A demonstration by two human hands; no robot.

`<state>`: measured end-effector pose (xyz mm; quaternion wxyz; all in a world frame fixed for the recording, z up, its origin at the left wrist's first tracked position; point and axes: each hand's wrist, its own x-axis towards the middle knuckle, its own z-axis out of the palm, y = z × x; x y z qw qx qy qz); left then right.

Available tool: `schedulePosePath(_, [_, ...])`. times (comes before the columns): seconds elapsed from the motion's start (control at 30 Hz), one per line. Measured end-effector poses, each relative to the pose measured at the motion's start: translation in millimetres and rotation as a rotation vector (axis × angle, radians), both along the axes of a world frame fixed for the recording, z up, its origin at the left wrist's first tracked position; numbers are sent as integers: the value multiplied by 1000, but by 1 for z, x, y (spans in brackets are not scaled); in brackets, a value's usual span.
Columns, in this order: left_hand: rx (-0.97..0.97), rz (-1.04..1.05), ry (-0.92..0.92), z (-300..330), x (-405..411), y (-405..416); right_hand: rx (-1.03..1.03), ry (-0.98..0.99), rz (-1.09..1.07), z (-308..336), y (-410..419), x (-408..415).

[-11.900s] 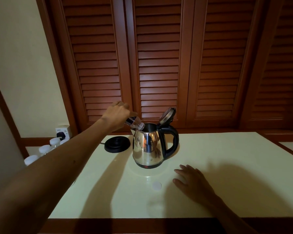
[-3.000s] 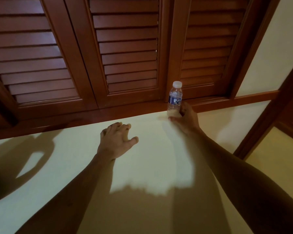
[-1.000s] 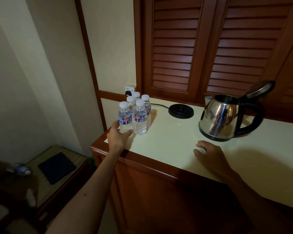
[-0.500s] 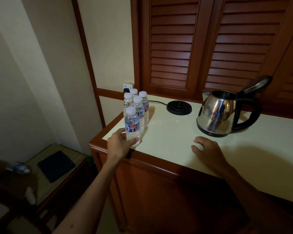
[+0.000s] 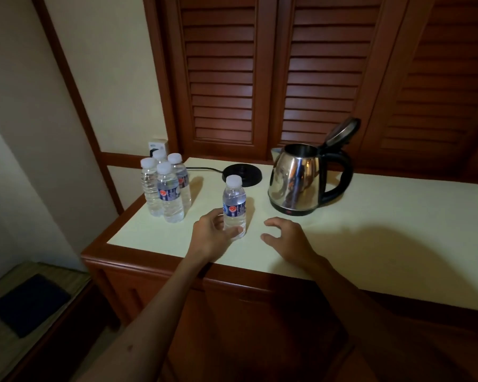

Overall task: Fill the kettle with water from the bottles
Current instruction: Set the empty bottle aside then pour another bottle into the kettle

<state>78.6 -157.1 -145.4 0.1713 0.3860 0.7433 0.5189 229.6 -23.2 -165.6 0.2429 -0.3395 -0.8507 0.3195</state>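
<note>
A small capped water bottle [image 5: 234,201] stands upright on the cream counter top [image 5: 370,244], in front of the kettle base. My left hand [image 5: 210,236] grips its lower part, thumb across the front. The steel kettle [image 5: 298,180] with a black handle stands to the right, off its base, with its lid tipped open. My right hand [image 5: 284,238] hovers just right of the bottle with loosely spread fingers and holds nothing. Several more capped bottles [image 5: 166,188] are grouped at the counter's left rear corner.
The black kettle base [image 5: 243,174] lies behind the held bottle, its cord running to a wall socket [image 5: 157,146]. Louvred wooden doors [image 5: 260,78] back the counter. A lower side table with a dark pad [image 5: 29,304] stands at the left.
My left hand has carried one bottle from the group rightward to the counter's middle, in front of the kettle base. My right hand has lifted slightly beside it.
</note>
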Motion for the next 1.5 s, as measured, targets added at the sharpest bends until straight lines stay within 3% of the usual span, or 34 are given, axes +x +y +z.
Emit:
schedulePosePath(0.17, [68,-104,-128,-5,0,16,-146,101,24,28,5,-2])
schedulePosePath(0.37, [127,-174,-137,-10,-5,17,78,290,77,109,-15,-29])
schedulePosePath(0.57, [164,-217,-84,-13,-7,16,356,-90,111,136,-16,-51])
schedulePosePath(0.73, [184,-239,-173,-16,-13,17,440,-250,122,137,-17,-54])
schedulePosePath(0.83, [194,-269,-188,-16,-14,18,512,-272,202,139,-16,-51])
schedulePosePath(1.07, [208,-299,-206,-17,-16,17,458,-297,402,149,-14,-44])
schedulePosePath(1.3, [220,-301,-179,-18,-14,14,344,-295,403,158,-13,-41])
schedulePosePath(1.5, [212,-297,-158,-16,-13,13,497,-358,312,150,-11,-49])
